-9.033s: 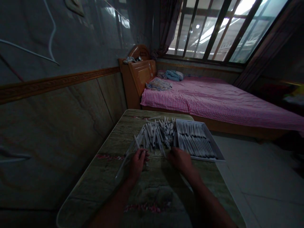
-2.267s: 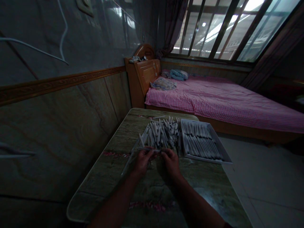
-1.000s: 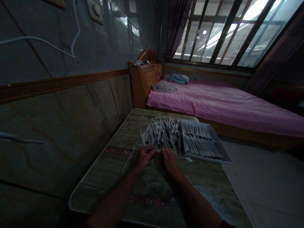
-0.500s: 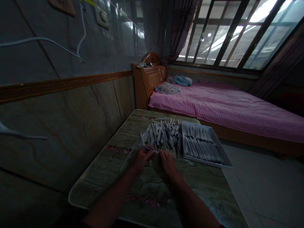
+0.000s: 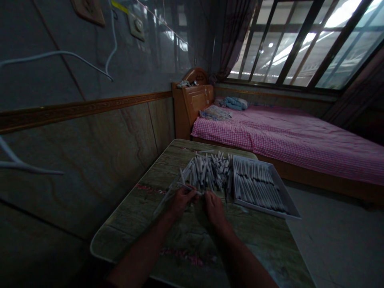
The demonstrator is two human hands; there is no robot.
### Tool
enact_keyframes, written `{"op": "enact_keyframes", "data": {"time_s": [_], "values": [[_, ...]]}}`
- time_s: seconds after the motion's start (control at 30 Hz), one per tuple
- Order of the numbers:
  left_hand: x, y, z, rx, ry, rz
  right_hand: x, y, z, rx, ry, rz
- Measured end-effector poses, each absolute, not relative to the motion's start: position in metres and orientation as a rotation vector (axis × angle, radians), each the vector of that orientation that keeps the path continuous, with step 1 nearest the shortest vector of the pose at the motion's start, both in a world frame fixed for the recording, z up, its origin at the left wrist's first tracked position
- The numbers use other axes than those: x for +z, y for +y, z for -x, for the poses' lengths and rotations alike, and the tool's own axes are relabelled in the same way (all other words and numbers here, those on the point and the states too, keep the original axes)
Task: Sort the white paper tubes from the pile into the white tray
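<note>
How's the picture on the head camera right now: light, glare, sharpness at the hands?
Head view: dim overall; window partly blown out, bright reflections on the glossy upper wall. Head view: left hand and right hand look dark, the stick in the left faint and soft. Head view: loose sticks hard to tell apart; wide-angle stretch seems likely.
</note>
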State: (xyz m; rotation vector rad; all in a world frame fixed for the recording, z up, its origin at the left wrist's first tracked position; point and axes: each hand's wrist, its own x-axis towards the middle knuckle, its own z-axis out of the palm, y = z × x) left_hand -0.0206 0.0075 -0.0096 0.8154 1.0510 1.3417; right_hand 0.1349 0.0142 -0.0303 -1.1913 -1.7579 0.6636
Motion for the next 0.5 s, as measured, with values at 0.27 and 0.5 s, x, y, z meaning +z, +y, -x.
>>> {"op": "enact_keyframes", "data": {"time_s": [0.27, 0.5], "values": [[-0.0089, 0.0071, 0.0219, 1.282, 1.057, -0.922, -0.0309, 0.0141, -0.1368, 0.623, -1.824, 1.145], [-0.0089, 0.0081, 0.0222, 1.353, 1.076, -0.815, -0.0272, 0.0104, -0.132, 0.672, -1.798, 1.196]]}}
